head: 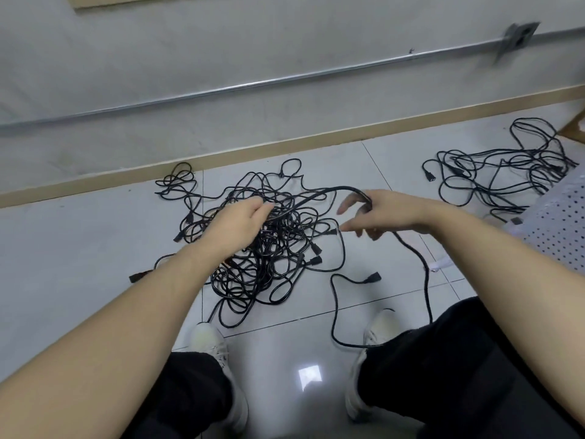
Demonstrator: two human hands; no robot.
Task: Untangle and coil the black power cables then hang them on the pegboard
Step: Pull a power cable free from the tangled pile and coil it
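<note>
A big tangle of black power cables (pixel 272 245) lies on the white tiled floor in front of me. My left hand (pixel 237 221) reaches into the top of the tangle and pinches a strand there. One black cable (pixel 319 194) arches from that hand to my right hand (pixel 380 213), which holds it hooked between thumb and forefinger, the other fingers spread. From my right hand the same cable drops past my right knee and loops across the floor to a plug (pixel 373 277). A white pegboard (pixel 557 226) lies at the right edge.
A second, looser heap of black cables (pixel 500 172) lies at the far right by the wall. A beige skirting (pixel 285 150) and a metal conduit (pixel 253 87) run along the wall. My two white shoes (pixel 209 343) stand on the tiles just before the tangle.
</note>
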